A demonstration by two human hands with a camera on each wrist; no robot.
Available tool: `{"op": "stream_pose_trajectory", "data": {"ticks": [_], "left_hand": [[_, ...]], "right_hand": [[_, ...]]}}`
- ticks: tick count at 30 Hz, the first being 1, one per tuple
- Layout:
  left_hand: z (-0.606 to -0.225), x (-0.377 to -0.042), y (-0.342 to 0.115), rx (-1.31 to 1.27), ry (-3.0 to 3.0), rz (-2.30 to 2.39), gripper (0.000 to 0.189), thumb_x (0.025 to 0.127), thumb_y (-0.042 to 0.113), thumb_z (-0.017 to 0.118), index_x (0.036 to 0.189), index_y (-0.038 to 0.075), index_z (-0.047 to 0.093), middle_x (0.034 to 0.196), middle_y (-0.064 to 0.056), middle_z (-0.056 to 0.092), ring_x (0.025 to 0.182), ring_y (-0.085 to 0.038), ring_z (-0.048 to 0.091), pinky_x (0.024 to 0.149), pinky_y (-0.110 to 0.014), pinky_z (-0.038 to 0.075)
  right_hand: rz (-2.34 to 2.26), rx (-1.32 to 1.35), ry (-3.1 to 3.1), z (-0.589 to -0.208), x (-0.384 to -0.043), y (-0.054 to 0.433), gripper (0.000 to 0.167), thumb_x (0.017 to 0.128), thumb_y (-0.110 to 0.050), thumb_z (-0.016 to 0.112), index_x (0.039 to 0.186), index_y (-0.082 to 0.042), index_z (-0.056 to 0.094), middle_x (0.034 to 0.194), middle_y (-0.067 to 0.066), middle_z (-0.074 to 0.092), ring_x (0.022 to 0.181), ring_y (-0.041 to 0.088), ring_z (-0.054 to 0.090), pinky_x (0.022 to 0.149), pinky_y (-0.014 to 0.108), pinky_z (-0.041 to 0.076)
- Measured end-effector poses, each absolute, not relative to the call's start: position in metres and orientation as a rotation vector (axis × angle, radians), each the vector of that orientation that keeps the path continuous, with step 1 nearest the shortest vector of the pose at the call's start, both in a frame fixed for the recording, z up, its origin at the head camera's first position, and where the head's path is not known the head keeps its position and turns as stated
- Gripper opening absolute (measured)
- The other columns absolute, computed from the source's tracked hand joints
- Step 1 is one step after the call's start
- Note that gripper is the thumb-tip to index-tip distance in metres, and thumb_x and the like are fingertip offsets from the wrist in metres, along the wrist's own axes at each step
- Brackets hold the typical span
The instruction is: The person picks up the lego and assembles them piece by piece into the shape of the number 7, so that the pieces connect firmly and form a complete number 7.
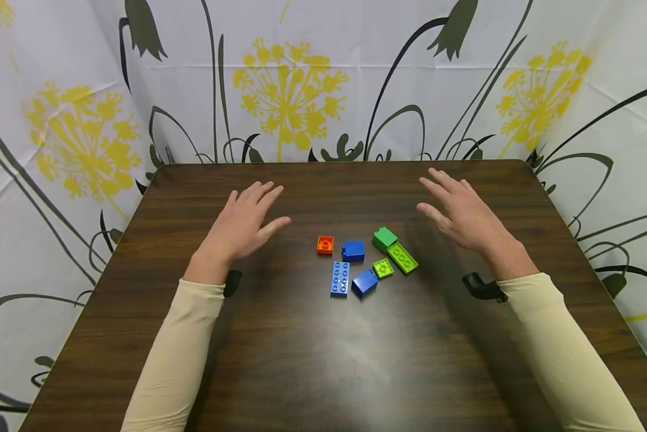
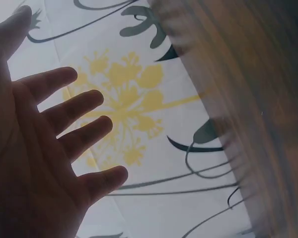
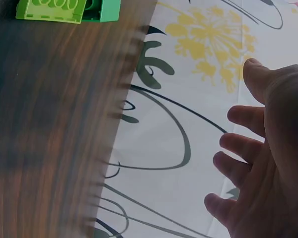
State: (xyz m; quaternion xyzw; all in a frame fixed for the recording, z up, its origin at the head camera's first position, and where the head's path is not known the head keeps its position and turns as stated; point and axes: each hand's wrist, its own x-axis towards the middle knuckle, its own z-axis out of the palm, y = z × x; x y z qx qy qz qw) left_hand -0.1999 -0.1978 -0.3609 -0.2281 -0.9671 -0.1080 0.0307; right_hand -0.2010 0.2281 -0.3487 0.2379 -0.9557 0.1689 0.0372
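Toy building bricks lie loosely grouped on the table between two raised hands. My left hand (image 1: 241, 223) is off to their left, fingers spread and nothing in it; an orange brick (image 1: 325, 245) is the closest to it. Beside that sit a blue brick (image 1: 354, 252), a longer blue brick with studs up (image 1: 340, 279) and a third, tilted-looking blue brick (image 1: 364, 284). A small lime brick (image 1: 382, 268) lies near a longer lime brick (image 1: 402, 258), which meets a green brick (image 1: 385, 238). To the right, my right hand (image 1: 460, 211) holds nothing, its fingers extended.
The dark wood-grain table (image 1: 291, 366) ends at a straight far edge. Behind it hangs a white curtain (image 1: 323, 18) with yellow and grey plant prints, also along both sides. Dark camera mounts (image 1: 482, 288) are worn at the wrists.
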Motion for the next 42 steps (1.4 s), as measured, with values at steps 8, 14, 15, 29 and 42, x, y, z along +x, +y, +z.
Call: {"op": "stream_pose_trajectory", "data": {"ticks": [8,14,15,29,42], "left_hand": [[-0.376,-0.195,-0.175,-0.837,-2.951,-0.479,0.065,0.095,0.049,0.060,0.147,0.014,0.046,0.146,-0.010,0.047,0.137,-0.032,0.038,0.112,-0.058,0.025],[-0.394,-0.187,-0.129,-0.891,-3.025,-0.494,0.069,0.090,0.053,0.065,0.146,0.018,0.047,0.143,-0.006,0.050,0.131,-0.027,0.043,0.110,-0.054,0.032],[-0.397,-0.187,-0.122,-0.888,-3.040,-0.483,0.071,0.090,0.055,0.064,0.147,0.018,0.045,0.144,-0.006,0.049,0.133,-0.027,0.041,0.110,-0.054,0.031],[-0.424,-0.184,-0.077,-0.843,-3.106,-0.438,0.054,0.090,0.051,0.065,0.134,0.021,0.053,0.128,0.000,0.058,0.117,-0.022,0.051,0.096,-0.048,0.040],[-0.427,-0.182,-0.072,-0.841,-2.992,-0.534,0.037,0.091,0.040,0.069,0.122,0.020,0.062,0.118,0.003,0.065,0.105,-0.019,0.057,0.091,-0.044,0.043]], "right_hand": [[0.509,0.747,-2.989,-0.360,-0.201,0.211,0.059,0.099,-0.033,0.059,0.148,-0.006,0.042,0.152,0.019,0.037,0.139,0.040,0.034,0.115,0.057,0.019],[0.452,0.729,-3.114,-0.381,-0.199,0.189,0.056,0.099,-0.037,0.058,0.145,-0.009,0.047,0.143,0.019,0.048,0.128,0.040,0.048,0.104,0.059,0.037],[0.450,0.727,-3.126,-0.385,-0.198,0.185,0.056,0.099,-0.038,0.058,0.145,-0.009,0.047,0.141,0.018,0.050,0.126,0.040,0.050,0.102,0.059,0.039],[0.382,0.657,-3.161,-0.417,-0.194,0.159,0.056,0.094,-0.042,0.064,0.142,-0.015,0.053,0.124,0.016,0.061,0.103,0.030,0.061,0.083,0.050,0.053],[0.449,0.602,-3.164,-0.418,-0.196,0.156,0.052,0.094,-0.038,0.065,0.138,-0.013,0.055,0.130,0.016,0.059,0.107,0.031,0.061,0.089,0.052,0.051]]}}
